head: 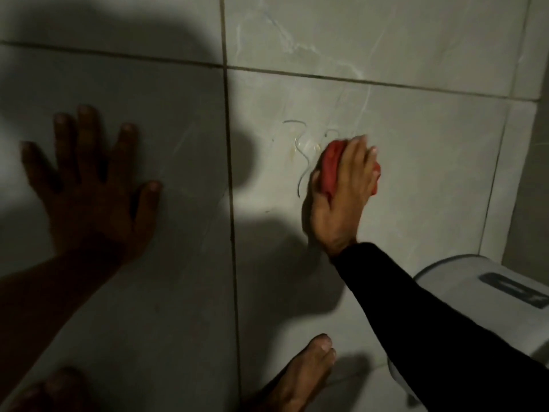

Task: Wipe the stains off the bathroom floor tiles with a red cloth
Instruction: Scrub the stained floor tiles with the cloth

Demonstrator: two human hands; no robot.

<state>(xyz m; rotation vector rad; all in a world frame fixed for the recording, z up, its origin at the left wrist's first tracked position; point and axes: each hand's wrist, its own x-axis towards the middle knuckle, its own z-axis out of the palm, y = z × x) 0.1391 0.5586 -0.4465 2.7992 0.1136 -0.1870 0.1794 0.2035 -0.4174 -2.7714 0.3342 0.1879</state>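
Red cloth (332, 168) mostly hidden under right hand (341, 197), blurred stains (300, 147)

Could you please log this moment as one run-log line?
right hand: pressing cloth on tile | left hand: flat on floor, empty | stain: beside cloth, unwiped

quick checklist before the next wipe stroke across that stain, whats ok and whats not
1. Red cloth under the right hand, grip closed over it: ok.
2. Cloth beside the stain, at its right edge: ok.
3. Stain gone: not ok, curved streaks and a yellowish mark show left of the cloth.
4. Left hand flat on the neighbouring tile, fingers spread, bracing: ok.
5. Bare foot clear of the stain, lower on the same tile: ok.
6. Cloth damp enough: cannot tell.
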